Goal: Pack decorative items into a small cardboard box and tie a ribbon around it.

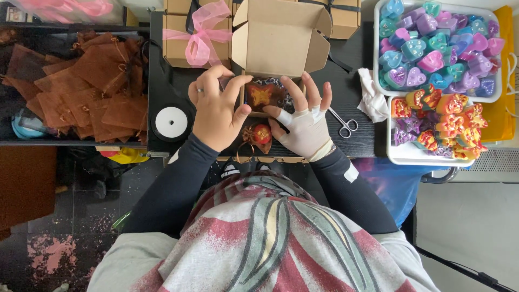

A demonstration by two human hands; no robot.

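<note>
While both hands (216, 111) (305, 121) clamp an organza pouch (263, 95), clutter crowds the black table (173, 86).

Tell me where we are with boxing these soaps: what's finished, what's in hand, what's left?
Done: one closed box tied with a pink ribbon. In hand: the left hand and right hand press a brown pouched butterfly soap into the open cardboard box. Left: a second pouched soap by the wrists, loose heart soaps and orange soaps in trays, and empty brown pouches.

A craft packing bench: heart soaps in trays (378, 81) at two o'clock, brown gift pouches (92, 92) at ten, cardboard boxes (281, 32) at twelve.
</note>
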